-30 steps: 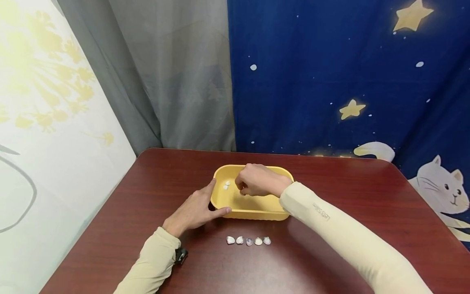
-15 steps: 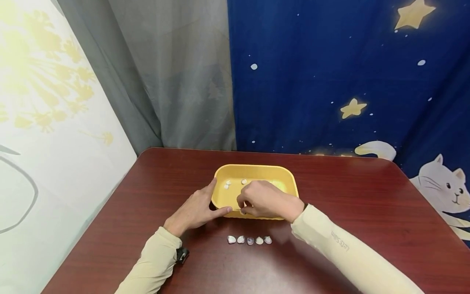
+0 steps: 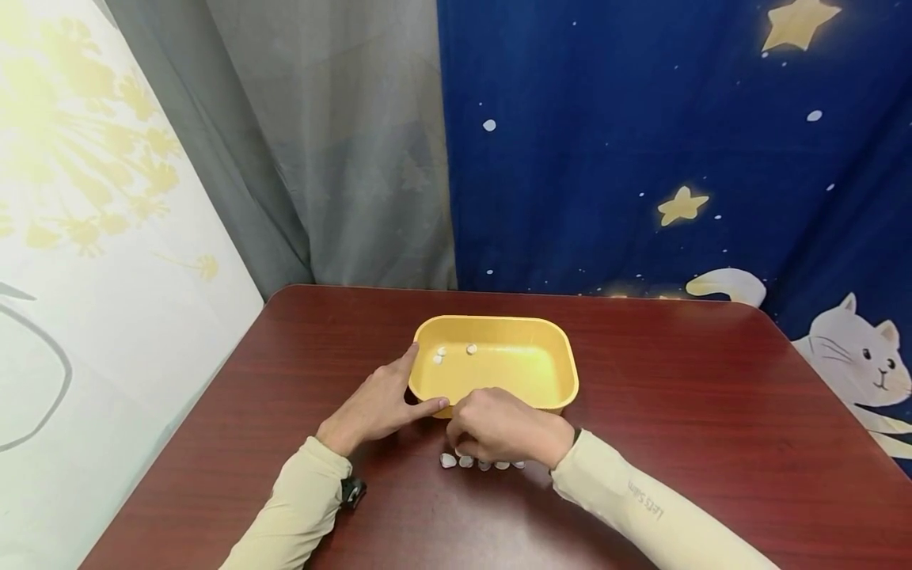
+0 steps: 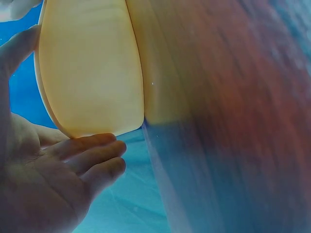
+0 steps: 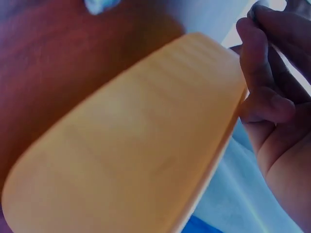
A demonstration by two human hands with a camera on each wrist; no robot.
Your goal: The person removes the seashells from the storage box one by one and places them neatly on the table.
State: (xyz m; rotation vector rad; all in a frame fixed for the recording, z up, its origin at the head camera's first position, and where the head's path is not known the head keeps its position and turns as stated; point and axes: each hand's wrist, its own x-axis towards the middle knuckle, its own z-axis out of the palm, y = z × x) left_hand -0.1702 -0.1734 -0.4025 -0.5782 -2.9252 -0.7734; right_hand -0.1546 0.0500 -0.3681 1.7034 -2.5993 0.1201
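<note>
Bright head view, dim wrist views

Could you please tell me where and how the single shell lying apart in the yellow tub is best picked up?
Probably by pinching opposite edges of the single shell from above: the walls of the yellow tub block a sideways approach, while its top is open. The gap from the two shells to its left leaves room to pinch.
</note>
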